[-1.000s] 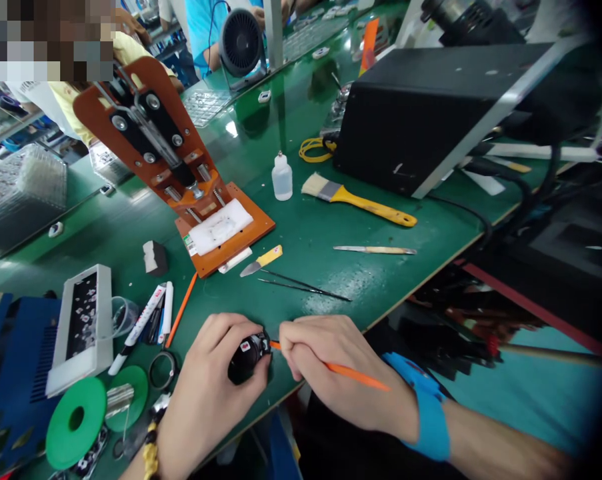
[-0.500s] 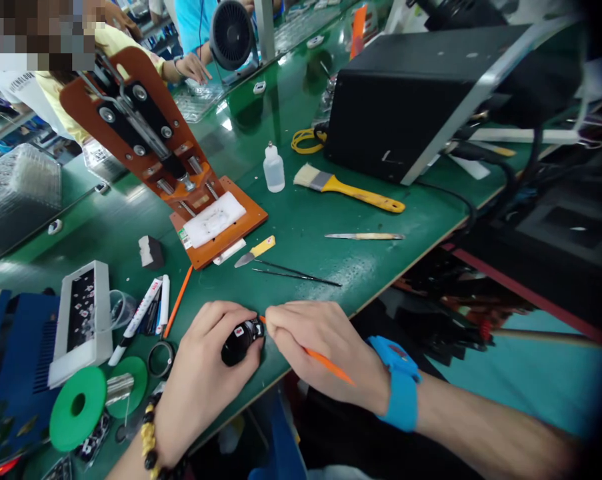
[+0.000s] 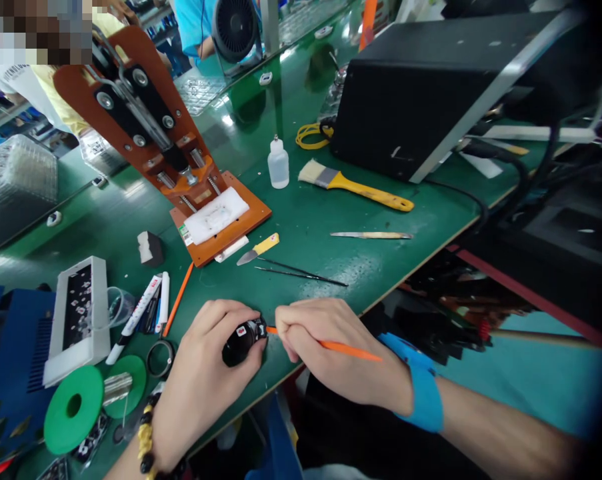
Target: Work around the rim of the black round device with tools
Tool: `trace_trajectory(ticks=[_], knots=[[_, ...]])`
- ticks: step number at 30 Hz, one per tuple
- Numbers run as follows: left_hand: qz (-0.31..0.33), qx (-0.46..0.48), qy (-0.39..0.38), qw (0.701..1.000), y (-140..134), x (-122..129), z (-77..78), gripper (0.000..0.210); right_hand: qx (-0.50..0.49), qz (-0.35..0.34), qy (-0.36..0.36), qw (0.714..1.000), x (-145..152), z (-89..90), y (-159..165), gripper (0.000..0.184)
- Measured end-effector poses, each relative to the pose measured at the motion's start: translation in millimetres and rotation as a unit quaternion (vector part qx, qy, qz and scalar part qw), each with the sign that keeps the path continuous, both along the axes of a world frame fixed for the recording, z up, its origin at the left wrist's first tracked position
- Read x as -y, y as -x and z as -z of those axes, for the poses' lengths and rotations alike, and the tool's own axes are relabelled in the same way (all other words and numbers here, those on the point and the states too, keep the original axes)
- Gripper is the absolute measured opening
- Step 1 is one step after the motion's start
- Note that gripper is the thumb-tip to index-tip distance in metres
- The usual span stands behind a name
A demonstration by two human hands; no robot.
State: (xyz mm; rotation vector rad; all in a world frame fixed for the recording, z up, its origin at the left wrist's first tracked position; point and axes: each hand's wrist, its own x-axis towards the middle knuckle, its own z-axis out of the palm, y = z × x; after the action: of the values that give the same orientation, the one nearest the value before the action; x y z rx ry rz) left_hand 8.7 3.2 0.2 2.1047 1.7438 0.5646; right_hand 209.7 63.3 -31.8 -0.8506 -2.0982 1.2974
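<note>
My left hand (image 3: pixel 205 367) is curled around a small black rounded device (image 3: pixel 237 348), thumb on its near side and fingers over the far side. A small white label with a red mark shows on the device, and its right end looks metallic. My right hand (image 3: pixel 333 350) grips an orange pointed stick (image 3: pixel 353 350). The stick's front end points left and meets the device's right end; whether it presses in, I cannot tell. Its tapered back end sticks out over my wrist. Black tweezers (image 3: pixel 303 272) and a small yellow-handled spatula (image 3: pixel 258 249) lie just beyond my hands.
An orange press (image 3: pixel 221 220) stands at the back left. A dropper bottle (image 3: pixel 279 165), a brush (image 3: pixel 355 189), a thin knife (image 3: pixel 371 235) and a black box (image 3: pixel 405 100) sit farther right. Markers (image 3: pixel 135 317), a parts tray (image 3: pixel 78 313) and a solder spool (image 3: pixel 75 407) are left.
My right hand has shifted slightly right, and the orange stick lies flatter, with more of its front end showing. The left hand still holds the device. The view has shifted a little.
</note>
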Motion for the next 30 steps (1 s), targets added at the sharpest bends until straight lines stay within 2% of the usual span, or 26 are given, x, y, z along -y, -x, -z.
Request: trace_trajectory(ticks=[4, 20, 26, 30], knots=[[0.004, -0.002, 0.007, 1.0, -1, 0, -0.7, 0.018, -0.001, 0.007, 0.002, 1.0, 0, -1.3, 1, 0.029], [0.037, -0.027, 0.019, 0.999, 6, -3, -0.8, 0.019, -0.011, 0.021, -0.084, 0.996, 5, 4.4, 2, 0.026], [0.034, -0.024, 0.014, 0.999, 6, -2, -1.7, 0.019, -0.011, 0.031, -0.159, 0.987, 9, 13.2, 7, 0.027], [0.022, -0.019, 0.023, 0.999, 5, -2, -1.3, 0.019, -0.033, 0.029, -0.098, 0.994, 7, 11.4, 2, 0.025]])
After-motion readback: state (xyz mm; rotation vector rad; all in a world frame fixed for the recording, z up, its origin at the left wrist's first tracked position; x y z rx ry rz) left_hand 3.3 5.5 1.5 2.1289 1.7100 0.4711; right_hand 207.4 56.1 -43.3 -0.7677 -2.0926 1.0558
